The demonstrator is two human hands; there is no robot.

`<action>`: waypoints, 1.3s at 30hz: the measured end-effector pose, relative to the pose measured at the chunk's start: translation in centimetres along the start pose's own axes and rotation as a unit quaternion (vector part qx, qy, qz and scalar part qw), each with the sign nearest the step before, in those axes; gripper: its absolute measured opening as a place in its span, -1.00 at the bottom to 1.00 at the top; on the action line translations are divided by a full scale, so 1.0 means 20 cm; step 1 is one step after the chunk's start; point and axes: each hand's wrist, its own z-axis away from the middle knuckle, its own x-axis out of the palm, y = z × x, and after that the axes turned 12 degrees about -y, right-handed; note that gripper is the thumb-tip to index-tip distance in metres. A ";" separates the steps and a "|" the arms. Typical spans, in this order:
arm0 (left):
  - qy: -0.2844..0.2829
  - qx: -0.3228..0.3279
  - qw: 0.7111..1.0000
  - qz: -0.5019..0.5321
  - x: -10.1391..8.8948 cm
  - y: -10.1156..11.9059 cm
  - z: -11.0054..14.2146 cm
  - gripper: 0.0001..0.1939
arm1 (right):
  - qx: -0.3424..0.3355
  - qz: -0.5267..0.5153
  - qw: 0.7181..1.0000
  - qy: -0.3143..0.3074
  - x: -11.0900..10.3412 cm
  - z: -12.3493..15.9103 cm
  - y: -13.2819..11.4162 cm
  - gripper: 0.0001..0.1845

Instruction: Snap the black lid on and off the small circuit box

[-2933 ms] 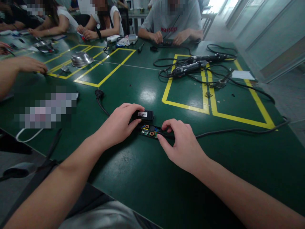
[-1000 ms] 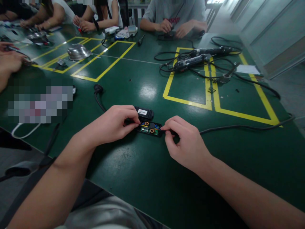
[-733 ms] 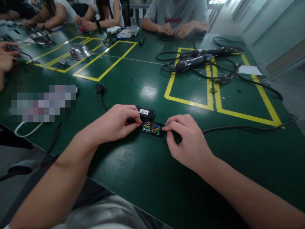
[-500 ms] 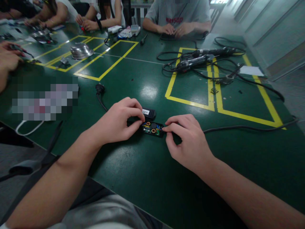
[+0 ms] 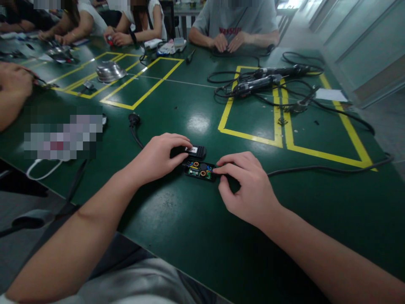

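An opened black power adapter base (image 5: 199, 169) lies on the green table (image 5: 190, 228), its circuit board with copper coils showing. Just behind it sits the black cover (image 5: 193, 151) with a white label. My left hand (image 5: 158, 157) is closed on the cover's left end, thumb at the near side. My right hand (image 5: 249, 190) pinches the right end of the base, where a black cable (image 5: 316, 170) leaves to the right.
A black plug and cord (image 5: 134, 122) lie left of my hands. Electric screwdrivers with tangled cables (image 5: 256, 84) lie in the yellow-taped boxes at the back. A metal bowl (image 5: 109, 71) stands far left. Several other people work around the table's far and left sides.
My left hand has shifted from the base's left end up onto the labelled cover. My right hand keeps its pinch on the base's right end.
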 end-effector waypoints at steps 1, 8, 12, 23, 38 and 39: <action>0.001 -0.006 1.000 0.000 0.00 0.00 0.00 -0.74 | 0.002 -0.002 1.000 -0.003 0.00 0.00 0.00 -0.78; 0.014 -0.057 0.998 -0.007 -0.01 0.00 0.00 -0.76 | 0.008 0.005 1.000 -0.013 0.01 0.00 0.00 -0.80; 0.019 -0.001 0.998 0.056 -0.04 0.05 0.02 -0.74 | 0.051 -0.007 0.999 0.005 0.01 0.00 -0.01 -0.61; -0.079 0.084 0.987 0.110 -0.05 0.08 0.05 -0.70 | 0.050 0.007 0.998 -0.046 0.00 0.00 -0.01 -0.65; -0.092 0.070 0.991 0.064 -0.02 0.10 0.03 -0.65 | 0.045 0.033 0.997 -0.047 0.03 0.01 0.00 -0.77; -0.093 0.072 0.991 0.067 -0.02 0.10 0.03 -0.65 | 0.043 0.036 0.997 -0.044 0.03 0.01 0.01 -0.77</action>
